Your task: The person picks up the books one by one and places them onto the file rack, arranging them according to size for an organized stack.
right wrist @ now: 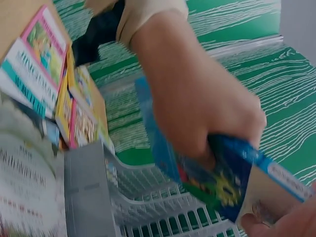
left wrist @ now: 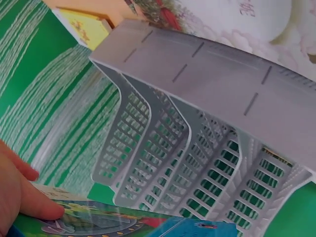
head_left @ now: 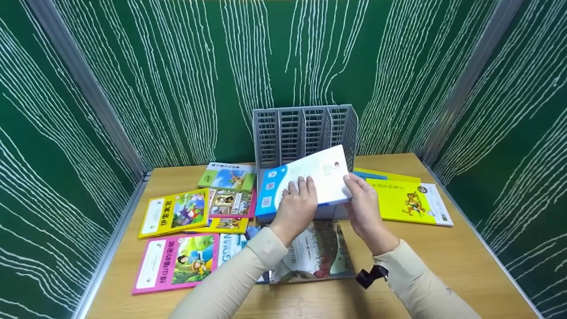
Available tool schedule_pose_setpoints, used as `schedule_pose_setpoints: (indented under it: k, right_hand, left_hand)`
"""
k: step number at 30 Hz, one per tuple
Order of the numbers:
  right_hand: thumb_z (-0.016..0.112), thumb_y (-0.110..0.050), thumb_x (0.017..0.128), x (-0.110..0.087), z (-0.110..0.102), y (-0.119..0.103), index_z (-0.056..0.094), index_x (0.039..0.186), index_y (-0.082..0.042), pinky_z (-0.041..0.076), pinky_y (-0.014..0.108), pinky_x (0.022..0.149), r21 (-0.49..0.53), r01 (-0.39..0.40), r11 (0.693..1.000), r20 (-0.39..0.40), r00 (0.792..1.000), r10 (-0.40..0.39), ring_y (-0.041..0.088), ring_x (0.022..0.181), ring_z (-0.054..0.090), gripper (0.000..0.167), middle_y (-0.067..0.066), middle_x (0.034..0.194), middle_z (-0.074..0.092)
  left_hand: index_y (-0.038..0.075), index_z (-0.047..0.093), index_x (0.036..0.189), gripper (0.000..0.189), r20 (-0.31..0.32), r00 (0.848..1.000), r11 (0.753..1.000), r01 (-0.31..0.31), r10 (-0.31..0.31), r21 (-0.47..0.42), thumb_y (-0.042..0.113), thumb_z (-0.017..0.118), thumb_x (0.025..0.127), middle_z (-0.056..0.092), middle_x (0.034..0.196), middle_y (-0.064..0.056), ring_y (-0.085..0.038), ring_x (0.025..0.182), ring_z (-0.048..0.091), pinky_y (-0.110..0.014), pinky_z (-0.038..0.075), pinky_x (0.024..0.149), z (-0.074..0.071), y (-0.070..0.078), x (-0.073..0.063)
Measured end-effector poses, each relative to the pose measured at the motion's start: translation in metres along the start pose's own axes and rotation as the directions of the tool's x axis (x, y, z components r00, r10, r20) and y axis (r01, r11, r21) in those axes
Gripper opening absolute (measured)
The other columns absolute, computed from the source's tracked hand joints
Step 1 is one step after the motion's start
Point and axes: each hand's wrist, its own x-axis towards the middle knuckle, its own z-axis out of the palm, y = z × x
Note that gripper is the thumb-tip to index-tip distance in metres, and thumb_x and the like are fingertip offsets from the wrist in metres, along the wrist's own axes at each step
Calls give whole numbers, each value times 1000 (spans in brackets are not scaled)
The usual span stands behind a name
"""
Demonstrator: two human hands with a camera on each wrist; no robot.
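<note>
A book with a white and blue back cover is held tilted in front of the grey file rack. My left hand grips its near edge, fingers lying over the back cover. At the right end, my right hand pinches the book, its thumb on top. The right wrist view shows the book's blue spine between the hands, and part of its colourful front cover. From the left wrist view, the rack's compartments stand behind the book. Below the hands lies a picture book with a dark floral cover.
Several books lie to the left, among them a pink-edged one, a yellow-edged one and a green one. On the right, a yellow book overlaps others. Green walls with white lines surround the wooden table.
</note>
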Motion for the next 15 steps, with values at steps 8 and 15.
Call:
schedule_pose_setpoints:
  k: [8, 15]
  right_hand:
    - [38, -26, 119, 21, -10, 5, 35, 162, 10, 50, 31, 119, -106, 163, 981, 2, 986, -164, 44, 153, 49, 57, 34, 163, 46]
    - [53, -15, 114, 45, -24, 30, 49, 155, 9, 48, 42, 123, -450, 275, 850, 50, 958, -283, 41, 145, 56, 48, 31, 155, 56]
  left_hand:
    - [-5, 65, 142, 47, -92, 990, 985, 94, -108, -142, 19, 74, 102, 76, 132, -22, -35, 109, 81, -42, 69, 83, 3, -22, 1]
    - [-12, 62, 141, 68, -159, 955, 901, 171, -251, -398, -1, 85, 78, 75, 132, -27, -40, 112, 79, -45, 68, 86, 4, -43, 2]
